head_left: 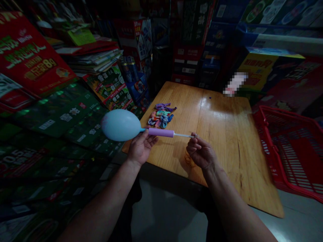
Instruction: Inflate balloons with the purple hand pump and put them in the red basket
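Note:
A light blue balloon (pixel 120 125), partly inflated, sits on the left end of a purple hand pump (pixel 160 132). My left hand (pixel 141 146) is closed where the balloon's neck meets the pump, pinching both there. At the other end, my right hand (pixel 200 151) grips the handle of the pump's thin pale rod (pixel 184 135), which is drawn out. The pump is held roughly level above a wooden table (pixel 222 144). Just behind it lies a small pile of uninflated balloons (pixel 163 116) in several colours. Orange loops, perhaps rubber bands (pixel 189 159), lie partly hidden by my right hand.
Stacked green cartons (pixel 63 114) line the left side, with papers (pixel 98 60) on top. A red plastic basket (pixel 280 161) stands against the table's right side. More boxes (pixel 186 60) rise behind the far edge. A small dark bit (pixel 210 97) lies on the table.

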